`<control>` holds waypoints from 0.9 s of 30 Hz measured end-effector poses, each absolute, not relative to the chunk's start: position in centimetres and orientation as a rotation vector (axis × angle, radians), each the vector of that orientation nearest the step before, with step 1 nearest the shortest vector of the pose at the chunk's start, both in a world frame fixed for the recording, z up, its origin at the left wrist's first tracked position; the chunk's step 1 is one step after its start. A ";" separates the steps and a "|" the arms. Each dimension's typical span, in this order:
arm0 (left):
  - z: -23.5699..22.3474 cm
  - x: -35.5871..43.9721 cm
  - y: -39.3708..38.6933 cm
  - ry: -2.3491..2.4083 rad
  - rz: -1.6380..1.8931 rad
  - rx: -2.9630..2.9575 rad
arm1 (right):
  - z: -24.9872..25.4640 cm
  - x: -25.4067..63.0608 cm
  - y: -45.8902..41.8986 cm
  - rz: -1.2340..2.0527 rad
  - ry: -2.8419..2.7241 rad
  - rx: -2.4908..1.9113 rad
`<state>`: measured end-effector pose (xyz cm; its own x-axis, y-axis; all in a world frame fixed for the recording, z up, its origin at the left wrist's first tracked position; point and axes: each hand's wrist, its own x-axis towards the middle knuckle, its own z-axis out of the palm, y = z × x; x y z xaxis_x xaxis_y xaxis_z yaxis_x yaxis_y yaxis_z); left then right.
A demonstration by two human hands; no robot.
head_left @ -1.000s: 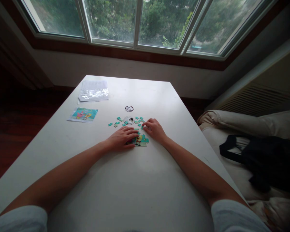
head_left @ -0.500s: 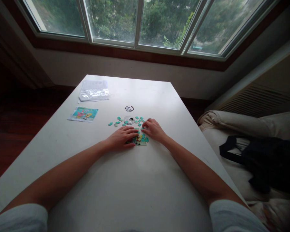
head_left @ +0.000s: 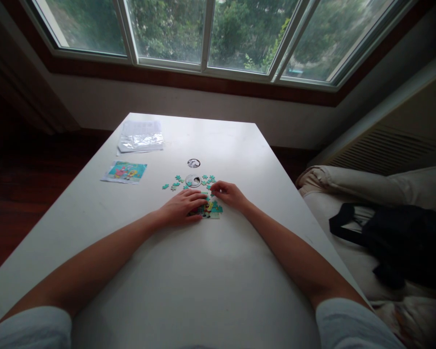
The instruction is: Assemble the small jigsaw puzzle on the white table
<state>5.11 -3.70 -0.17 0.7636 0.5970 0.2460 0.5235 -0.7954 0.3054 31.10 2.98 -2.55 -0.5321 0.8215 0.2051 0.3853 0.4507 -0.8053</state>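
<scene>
My left hand (head_left: 184,207) lies flat with fingers stretched over the left part of a partly joined jigsaw puzzle (head_left: 213,209), hiding much of it. A yellow figure on a teal ground shows at the puzzle's right side. Just beyond its upper right corner, my right hand (head_left: 229,195) is closed in a pinch, with a small teal puzzle piece at its fingertips. Several loose teal puzzle pieces (head_left: 205,182) lie beyond both hands, around a round ringed opening (head_left: 193,181) in the table.
A printed picture sheet (head_left: 126,172) lies left on the white table (head_left: 196,281), with clear plastic bags (head_left: 141,136) behind it. Farther back is a second round metallic spot (head_left: 194,163). A sofa (head_left: 378,186) with a dark garment (head_left: 410,242) stands at the right, below the window.
My right hand has shifted slightly, its fingers drawn from a looser spread into a tighter pinch near the puzzle's upper right corner. My left hand stays in place.
</scene>
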 end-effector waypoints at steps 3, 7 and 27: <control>-0.1 5.1 -3.7 0.885 0.496 2.735 | -2.6 31.1 3.0 1.002 -2.091 -1.010; -0.2 5.1 -3.7 0.879 0.507 2.735 | -2.4 31.0 2.8 1.051 -2.061 -0.992; -0.4 5.0 -3.6 0.884 0.493 2.790 | -1.4 30.7 2.4 0.693 -2.318 -0.924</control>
<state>5.04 -3.57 -0.40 0.7694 0.5841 0.2586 0.5268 -0.8091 0.2603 30.67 2.44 -1.42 -0.6159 0.7316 0.2923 0.4514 0.6318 -0.6301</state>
